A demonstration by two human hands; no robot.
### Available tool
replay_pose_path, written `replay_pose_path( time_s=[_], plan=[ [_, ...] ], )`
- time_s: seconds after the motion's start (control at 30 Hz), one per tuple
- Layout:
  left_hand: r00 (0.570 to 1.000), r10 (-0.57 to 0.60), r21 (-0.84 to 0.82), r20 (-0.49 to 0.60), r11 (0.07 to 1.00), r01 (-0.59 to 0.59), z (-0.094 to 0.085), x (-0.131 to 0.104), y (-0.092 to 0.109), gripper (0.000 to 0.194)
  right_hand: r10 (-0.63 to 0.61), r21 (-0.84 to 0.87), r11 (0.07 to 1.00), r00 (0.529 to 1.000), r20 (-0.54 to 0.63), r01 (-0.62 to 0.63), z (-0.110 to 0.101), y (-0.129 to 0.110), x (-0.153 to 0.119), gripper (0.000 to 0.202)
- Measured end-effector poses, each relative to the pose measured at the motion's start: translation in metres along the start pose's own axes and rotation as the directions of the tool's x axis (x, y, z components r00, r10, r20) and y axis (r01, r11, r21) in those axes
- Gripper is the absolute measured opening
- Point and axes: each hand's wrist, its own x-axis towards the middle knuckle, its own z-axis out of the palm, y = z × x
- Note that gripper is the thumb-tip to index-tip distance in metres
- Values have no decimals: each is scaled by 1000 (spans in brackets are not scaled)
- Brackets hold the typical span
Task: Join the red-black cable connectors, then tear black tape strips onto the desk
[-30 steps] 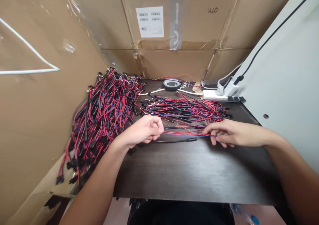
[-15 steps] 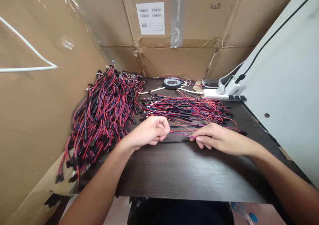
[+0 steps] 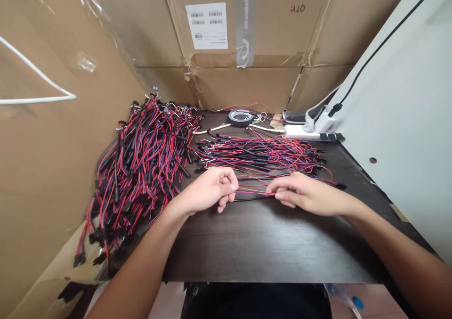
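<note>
Between my hands, a few thin red and blue wires [image 3: 254,192] run level above the dark tabletop. My left hand [image 3: 219,187] pinches their left part, with the thumb pressed to curled fingers. At their right part, my right hand [image 3: 300,194] closes thumb and forefinger on them. The wire ends are hidden by my hands. A black cable lies just beneath the wires. Directly behind my hands lies a flat spread of red, blue and black wire harnesses [image 3: 261,154].
A tall heap of wire harnesses [image 3: 151,154] stands on the left. Black tape [image 3: 241,118] and a white power strip [image 3: 300,131] lie at the back. Cardboard [image 3: 247,85] walls the back and left; a white panel [image 3: 402,121] stands at right.
The view has shifted slightly. My left hand's lower fingers have loosened a little, and my right hand has moved slightly up and left along with the wires.
</note>
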Motion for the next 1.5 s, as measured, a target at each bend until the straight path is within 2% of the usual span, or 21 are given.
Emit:
replay_pose_path(
  time_s=[0.33,0.6,0.83,1.03,1.1,1.23,1.33,1.4,1.5],
  plan=[
    [998,0,48,58,999,-3,-3,-1,2,17,55,-2,998,998,-10,-55,0,-3,2,22],
    [996,-25,2,86,1000,24,-5,-3,4,18,131,120,985,990,-47,-124,3,-4,3,25],
    [992,-53,14,115,999,52,-7,-4,6,18,117,129,985,993,-7,-115,3,-5,1,27],
    [983,-57,-94,173,993,74,-7,-7,5,19,66,87,994,997,43,-70,1,-3,-1,29],
    [960,-82,-113,267,987,116,-6,-10,6,26,49,46,998,997,63,-52,0,-2,-1,28],
    [860,-111,-167,499,961,221,1,-10,5,46,-44,-52,997,994,101,49,0,-4,0,26],
    [802,-133,-178,583,942,285,13,-5,-1,50,-103,-67,991,986,129,113,5,-10,0,22],
    [795,-147,-181,589,935,307,23,-1,-7,49,-114,-83,988,982,147,127,9,-14,1,19],
    [817,-166,-181,553,933,312,35,3,-15,45,-78,-110,989,981,180,99,15,-18,4,15]
  ],
)
